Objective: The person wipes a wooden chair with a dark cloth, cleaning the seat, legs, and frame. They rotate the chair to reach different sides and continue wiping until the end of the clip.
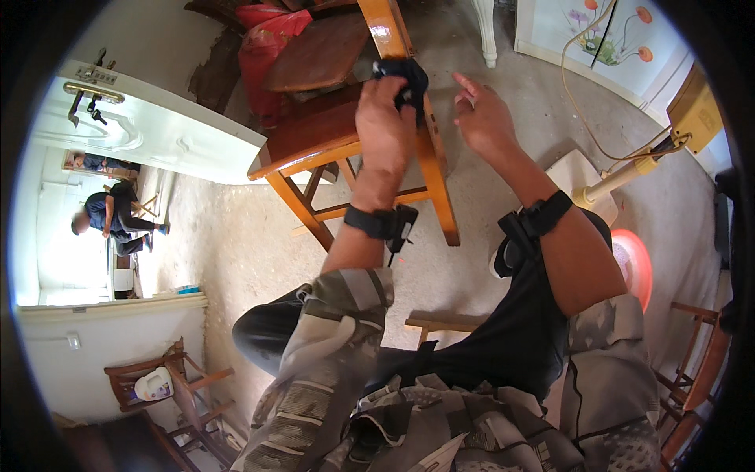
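Note:
A wooden chair (330, 127) with a glossy orange-brown finish stands before me. My left hand (383, 118) grips a dark cloth (413, 79) and presses it against the chair's back post (386, 29), near the seat. To the right of that post is my right hand (485, 121), apart from the chair and holding nothing. Its index finger points forward, and the other fingers are partly curled. Each wrist wears a black strap; the left one carries a small device (404, 224).
A white door (159, 127) stands open at left; beyond it a person (115, 215) sits. A red plastic bag (259, 65) lies behind the chair. At right are a pedestal base (575, 177) with a cord, a pink basin (640, 268) and a flowered cabinet (548, 32).

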Available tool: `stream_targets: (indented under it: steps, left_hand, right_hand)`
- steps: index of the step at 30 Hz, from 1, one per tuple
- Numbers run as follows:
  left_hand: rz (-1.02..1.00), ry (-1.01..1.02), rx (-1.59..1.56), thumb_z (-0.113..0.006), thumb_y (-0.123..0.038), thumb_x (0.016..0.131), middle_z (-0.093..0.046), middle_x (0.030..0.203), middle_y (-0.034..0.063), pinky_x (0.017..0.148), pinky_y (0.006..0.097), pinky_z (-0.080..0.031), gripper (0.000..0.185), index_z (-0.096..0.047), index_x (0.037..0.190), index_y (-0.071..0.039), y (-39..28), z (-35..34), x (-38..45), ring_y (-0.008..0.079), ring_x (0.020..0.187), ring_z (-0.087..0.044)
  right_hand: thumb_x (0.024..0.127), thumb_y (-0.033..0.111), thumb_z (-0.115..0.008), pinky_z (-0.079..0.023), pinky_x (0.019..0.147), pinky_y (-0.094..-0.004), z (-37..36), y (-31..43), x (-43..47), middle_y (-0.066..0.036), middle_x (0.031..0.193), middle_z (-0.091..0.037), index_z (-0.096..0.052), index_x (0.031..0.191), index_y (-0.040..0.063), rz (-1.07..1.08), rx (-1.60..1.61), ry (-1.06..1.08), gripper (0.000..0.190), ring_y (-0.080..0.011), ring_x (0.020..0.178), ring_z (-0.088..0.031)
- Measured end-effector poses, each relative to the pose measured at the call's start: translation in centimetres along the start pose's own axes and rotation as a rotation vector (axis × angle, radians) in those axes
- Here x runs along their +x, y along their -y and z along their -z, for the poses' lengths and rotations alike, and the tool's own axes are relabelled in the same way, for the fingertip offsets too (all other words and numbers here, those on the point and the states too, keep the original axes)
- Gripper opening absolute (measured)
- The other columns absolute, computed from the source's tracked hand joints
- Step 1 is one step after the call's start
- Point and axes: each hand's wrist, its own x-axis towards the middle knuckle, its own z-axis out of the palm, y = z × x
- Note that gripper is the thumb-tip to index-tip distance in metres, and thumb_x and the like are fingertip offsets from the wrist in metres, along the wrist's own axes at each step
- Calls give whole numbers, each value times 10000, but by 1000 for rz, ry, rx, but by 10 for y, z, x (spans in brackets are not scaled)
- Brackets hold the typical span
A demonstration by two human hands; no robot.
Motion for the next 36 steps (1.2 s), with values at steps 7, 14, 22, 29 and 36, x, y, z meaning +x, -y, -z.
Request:
stream_targets:
  steps: [7, 14, 22, 29, 36]
  left_hand:
    - [127, 172, -1, -604, 121, 751, -663, 1027, 213, 882, 531, -538, 331, -736, 1004, -46, 19, -40, -141, 472, 995, -647]
    - [1242, 449, -670, -762, -32, 969, -770, 1096, 38, 858, 384, -627, 263, -754, 1230, -63, 37, -5, -232, 181, 973, -747]
    - [924, 185, -1218, -694, -67, 1059, -728, 1272, 80, 946, 351, -617, 419, -614, 1470, -42, -8, 79, -120, 183, 1105, -725]
    - [875, 196, -930, -678, -115, 1076, -730, 1332, 132, 1006, 413, -634, 401, -639, 1471, -60, 22, 132, -113, 269, 1150, -750]
    - [791, -358, 45, -780, -224, 1034, -787, 1155, 152, 857, 347, -584, 371, -743, 1302, 30, 174, 212, -95, 220, 998, -737]
  right_hand:
    - [1110, 376, -629, -571, 944, -426, -4, -4, 1, -171, 1317, -728, -619, 1535, 127, 73, -86, -53, 493, -296, 1034, -736]
    - [1113, 437, -645, -575, 948, -377, -14, 22, -9, -162, 1324, -747, -631, 1517, 91, 100, -16, -38, 532, -238, 1058, -753]
    - [1055, 566, -701, -570, 1013, -383, -41, 38, -93, -176, 1290, -723, -659, 1427, 2, 27, 393, 557, 677, -262, 1170, -718]
    - [1019, 534, -760, -595, 878, -288, -32, 49, -72, -57, 1069, -770, -758, 1169, 31, -428, 730, 262, 525, -128, 975, -733]
    - [1004, 392, -811, -657, 870, -290, -11, 69, -24, -43, 1057, -777, -781, 1115, 57, -378, 910, 89, 354, -119, 1038, -743]
